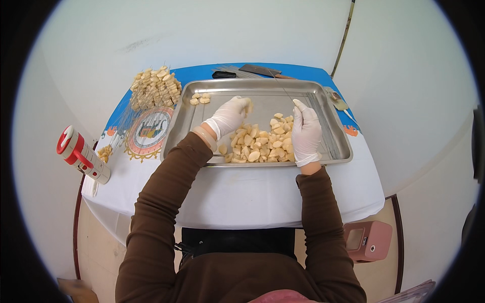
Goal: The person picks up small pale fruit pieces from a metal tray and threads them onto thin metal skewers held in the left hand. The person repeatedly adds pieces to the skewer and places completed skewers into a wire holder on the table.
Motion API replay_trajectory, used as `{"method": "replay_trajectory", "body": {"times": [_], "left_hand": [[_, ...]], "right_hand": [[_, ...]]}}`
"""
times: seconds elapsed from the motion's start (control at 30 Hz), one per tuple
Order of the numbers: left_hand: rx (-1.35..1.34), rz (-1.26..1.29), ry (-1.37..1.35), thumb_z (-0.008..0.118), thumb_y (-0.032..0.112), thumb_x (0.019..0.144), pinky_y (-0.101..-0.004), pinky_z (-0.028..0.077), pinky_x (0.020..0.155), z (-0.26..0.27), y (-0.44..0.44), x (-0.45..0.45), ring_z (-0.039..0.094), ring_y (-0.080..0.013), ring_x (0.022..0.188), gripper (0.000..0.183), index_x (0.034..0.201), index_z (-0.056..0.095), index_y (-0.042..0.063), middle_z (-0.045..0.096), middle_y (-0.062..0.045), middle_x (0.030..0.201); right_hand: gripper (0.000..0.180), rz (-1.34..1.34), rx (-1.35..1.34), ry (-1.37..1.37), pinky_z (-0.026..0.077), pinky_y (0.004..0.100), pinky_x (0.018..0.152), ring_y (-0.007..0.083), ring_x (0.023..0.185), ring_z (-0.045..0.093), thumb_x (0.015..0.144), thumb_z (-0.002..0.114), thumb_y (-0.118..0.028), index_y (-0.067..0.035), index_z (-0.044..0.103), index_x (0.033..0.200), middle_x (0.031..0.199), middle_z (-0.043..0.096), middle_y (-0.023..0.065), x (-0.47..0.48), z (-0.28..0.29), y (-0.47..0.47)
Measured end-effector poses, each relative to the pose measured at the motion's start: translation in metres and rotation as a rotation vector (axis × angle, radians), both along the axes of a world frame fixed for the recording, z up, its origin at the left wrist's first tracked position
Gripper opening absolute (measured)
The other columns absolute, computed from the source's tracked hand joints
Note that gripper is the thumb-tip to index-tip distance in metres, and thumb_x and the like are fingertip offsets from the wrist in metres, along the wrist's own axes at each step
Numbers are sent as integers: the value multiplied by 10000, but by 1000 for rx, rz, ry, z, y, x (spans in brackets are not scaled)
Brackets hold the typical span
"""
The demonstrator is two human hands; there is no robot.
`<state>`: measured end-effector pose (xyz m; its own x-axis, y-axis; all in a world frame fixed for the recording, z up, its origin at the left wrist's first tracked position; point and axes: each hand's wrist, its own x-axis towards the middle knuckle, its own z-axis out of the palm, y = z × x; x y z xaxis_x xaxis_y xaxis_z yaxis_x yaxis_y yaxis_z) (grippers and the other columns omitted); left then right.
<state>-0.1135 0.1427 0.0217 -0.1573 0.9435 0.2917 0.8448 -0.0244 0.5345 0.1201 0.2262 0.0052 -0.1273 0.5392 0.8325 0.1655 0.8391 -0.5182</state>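
Observation:
My left hand [228, 114], in a white glove, is raised over the metal tray [257, 84] with its fingers closed around pale slices [249, 107] of food, partly hidden by the fingers. My right hand [307, 134], also gloved, pinches a thin skewer [282, 86] that slants up and away to the left. A pale slice [296, 102] shows at those fingertips. Between and below the hands, a heap of loose pale slices [261, 144] lies along the tray's near side. Several slices [200, 99] sit in the far left corner. Bare thin skewers [324, 125] line the tray's right side.
Loaded skewers [155, 89] are piled at the table's far left. Behind the tray lie a cleaver [259, 69], more skewers [229, 69] and a black object [223, 75]. A red-and-white lidded bottle [83, 155] stands at the left edge. A pink bin [367, 242] is on the floor, right.

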Motion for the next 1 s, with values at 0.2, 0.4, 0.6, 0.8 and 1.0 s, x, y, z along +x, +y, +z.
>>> {"method": "replay_trajectory", "body": {"times": [0.2, 0.4, 0.6, 0.8, 1.0], "left_hand": [[-72, -33, 259, 588, 80, 981, -409, 518, 998, -22, 25, 2, 642, -373, 1119, 212, 1125, 744, 76, 623, -171, 1240], [-392, -40, 421, 688, 88, 922, -417, 525, 997, -9, 53, 16, 639, -376, 1178, 229, 1133, 765, 134, 626, -145, 1302], [-445, -135, 482, 736, 28, 856, -418, 535, 974, -18, 63, 8, 642, -390, 1173, 256, 1098, 753, 109, 629, -156, 1292], [-446, -82, 445, 728, 54, 875, -420, 541, 957, -16, 61, 8, 649, -397, 1137, 222, 1097, 725, 55, 627, -199, 1255], [-197, 9, -79, 732, 166, 947, -395, 557, 968, 12, 33, 19, 683, -333, 1127, 341, 1261, 715, 35, 651, -183, 1318]], "right_hand": [[217, -24, 0, -24, 520, 345, 697, 249, 760, 655, 1006, 657, -100, -123, 756, 1197, 918, 683, 74, -1, -1, -1], [223, -52, 47, -15, 524, 344, 695, 249, 762, 659, 1004, 659, -109, -136, 759, 1202, 919, 690, 73, -1, -4, 4], [221, -36, 19, -26, 526, 343, 697, 253, 768, 663, 1009, 655, -115, -133, 758, 1204, 928, 695, 74, -1, -2, 2], [213, -46, 34, -14, 526, 348, 697, 257, 770, 662, 1015, 648, -123, -133, 757, 1197, 919, 690, 73, -2, -2, 0], [207, -78, 39, -49, 527, 358, 707, 258, 785, 663, 1012, 649, -119, -133, 757, 1189, 910, 686, 69, 0, -2, -1]]}}
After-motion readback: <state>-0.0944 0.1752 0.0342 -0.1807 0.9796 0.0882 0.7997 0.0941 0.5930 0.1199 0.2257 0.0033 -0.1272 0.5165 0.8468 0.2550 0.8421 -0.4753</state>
